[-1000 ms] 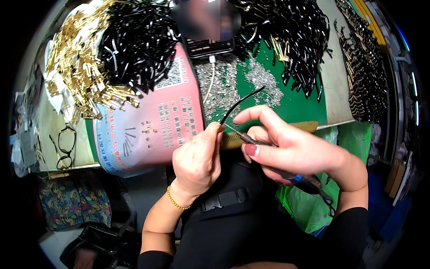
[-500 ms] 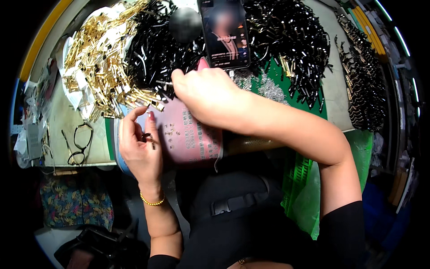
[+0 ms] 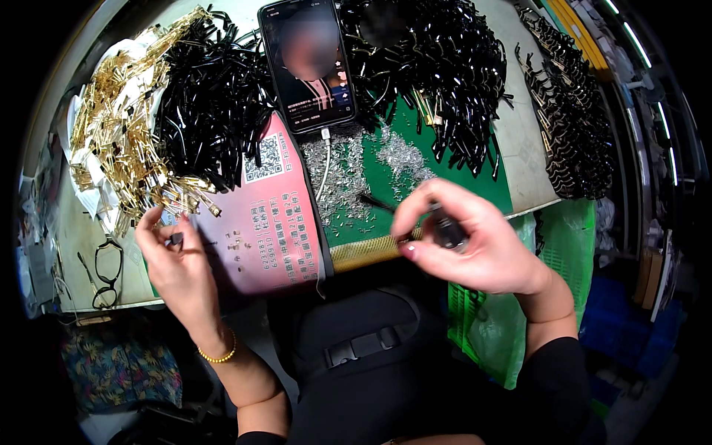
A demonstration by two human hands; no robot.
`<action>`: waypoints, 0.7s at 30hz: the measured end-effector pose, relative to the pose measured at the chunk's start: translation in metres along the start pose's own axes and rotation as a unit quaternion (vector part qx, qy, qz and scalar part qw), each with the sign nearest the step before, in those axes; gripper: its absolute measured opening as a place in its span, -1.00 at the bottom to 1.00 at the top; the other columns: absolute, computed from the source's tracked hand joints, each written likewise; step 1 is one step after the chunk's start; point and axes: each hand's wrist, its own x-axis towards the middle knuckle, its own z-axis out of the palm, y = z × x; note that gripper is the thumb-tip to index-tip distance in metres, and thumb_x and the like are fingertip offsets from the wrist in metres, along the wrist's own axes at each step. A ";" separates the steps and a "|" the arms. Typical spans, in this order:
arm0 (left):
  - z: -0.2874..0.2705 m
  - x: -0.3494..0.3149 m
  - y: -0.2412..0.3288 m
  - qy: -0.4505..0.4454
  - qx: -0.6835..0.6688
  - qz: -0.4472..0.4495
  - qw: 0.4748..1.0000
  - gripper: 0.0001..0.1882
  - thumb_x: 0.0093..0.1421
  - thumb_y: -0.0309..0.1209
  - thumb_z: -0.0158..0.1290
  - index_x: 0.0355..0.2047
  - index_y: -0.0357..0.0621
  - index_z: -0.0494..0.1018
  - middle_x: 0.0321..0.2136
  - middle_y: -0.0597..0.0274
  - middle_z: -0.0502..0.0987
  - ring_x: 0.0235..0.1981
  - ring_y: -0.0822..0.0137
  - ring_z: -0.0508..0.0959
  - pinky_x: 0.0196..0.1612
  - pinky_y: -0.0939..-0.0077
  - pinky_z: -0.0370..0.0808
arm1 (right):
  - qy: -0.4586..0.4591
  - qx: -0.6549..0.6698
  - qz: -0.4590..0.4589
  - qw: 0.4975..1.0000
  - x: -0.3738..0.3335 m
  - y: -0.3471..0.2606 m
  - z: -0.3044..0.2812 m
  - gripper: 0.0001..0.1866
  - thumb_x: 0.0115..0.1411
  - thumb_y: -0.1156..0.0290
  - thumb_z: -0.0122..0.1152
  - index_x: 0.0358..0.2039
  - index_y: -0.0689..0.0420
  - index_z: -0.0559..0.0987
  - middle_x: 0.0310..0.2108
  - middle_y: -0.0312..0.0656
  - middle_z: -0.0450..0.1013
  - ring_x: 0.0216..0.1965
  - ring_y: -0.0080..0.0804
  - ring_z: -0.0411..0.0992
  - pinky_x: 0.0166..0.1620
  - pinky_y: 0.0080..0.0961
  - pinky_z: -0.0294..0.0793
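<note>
My right hand (image 3: pixel 482 245) is closed around a dark tool with a rounded handle (image 3: pixel 449 231), over the near edge of the green mat. From its fingertips a slim black piece (image 3: pixel 378 202) points left; I cannot tell whether it belongs to that tool. At the left, by the pink printed mat (image 3: pixel 285 222), my left hand (image 3: pixel 178 271) is curled with a small dark piece (image 3: pixel 176 239) between the fingers, its kind unclear. Several tiny gold-coloured parts (image 3: pixel 239 252) lie on the pink mat. Many small silvery screw-like bits (image 3: pixel 337 178) are scattered on the green mat (image 3: pixel 486 189).
A gold heap of slender pieces (image 3: pixel 122 141) and black heaps (image 3: pixel 215 104) (image 3: pixel 445 81) cover the far side. A phone (image 3: pixel 311 67) with a white cable (image 3: pixel 324 167) stands between them. Glasses (image 3: pixel 107 274) lie at the left edge; a green crate (image 3: pixel 482 326) is below right.
My right hand has come back from the black heap toward the right and nearer. My left hand has moved slightly apart from it. The whole view has shifted, showing more of the silvery bits.
</note>
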 end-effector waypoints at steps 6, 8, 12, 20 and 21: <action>-0.029 0.003 -0.026 -0.016 0.196 0.101 0.975 -0.80 0.42 -0.46 -0.05 -0.03 -0.23 0.48 -0.24 0.00 0.49 -0.23 0.00 0.54 -0.13 0.23 0.47 | 0.133 0.256 0.138 0.948 -0.026 0.024 -0.011 -0.75 0.18 0.52 0.40 -0.19 0.26 0.52 -0.45 -0.28 0.52 -0.65 -0.74 0.36 -0.60 -0.78 0.31; -0.033 0.006 -0.016 0.020 0.185 0.103 0.977 -0.82 0.45 -0.43 -0.08 -0.12 -0.27 0.47 -0.32 0.12 0.48 -0.35 0.21 0.52 -0.26 0.40 0.45 | 0.099 0.268 0.181 0.941 -0.027 0.023 -0.008 -0.80 0.21 0.46 0.39 -0.24 0.22 0.54 -0.47 -0.32 0.51 -0.63 -0.75 0.37 -0.57 -0.78 0.33; -0.019 -0.022 0.034 -0.050 -0.099 0.071 0.991 -0.78 0.48 -0.49 -0.17 -0.15 -0.28 0.49 -0.38 0.40 0.43 -0.42 0.65 0.34 -0.41 0.77 0.23 | 0.138 0.295 0.140 0.935 -0.023 0.025 0.003 -0.82 0.28 0.40 0.32 -0.23 0.19 0.52 -0.47 -0.34 0.50 -0.64 -0.76 0.35 -0.58 -0.77 0.30; 0.019 -0.103 0.078 -0.350 -0.317 0.141 0.870 -0.90 0.32 -0.57 0.06 -0.18 -0.31 0.49 -0.34 0.10 0.61 -0.46 0.23 0.58 -0.35 0.46 0.50 | 0.148 0.271 0.082 0.947 -0.016 0.022 0.020 -0.81 0.29 0.48 0.28 -0.18 0.17 0.44 -0.37 -0.33 0.49 -0.61 -0.78 0.32 -0.57 -0.78 0.28; 0.020 -0.102 0.077 -0.345 -0.313 0.161 0.870 -0.89 0.36 -0.53 0.03 -0.17 -0.31 0.48 -0.34 0.13 0.60 -0.47 0.34 0.54 -0.35 0.52 0.48 | 0.157 0.257 0.086 0.950 -0.015 0.022 0.021 -0.81 0.29 0.48 0.29 -0.18 0.17 0.44 -0.37 -0.33 0.49 -0.61 -0.78 0.32 -0.57 -0.79 0.27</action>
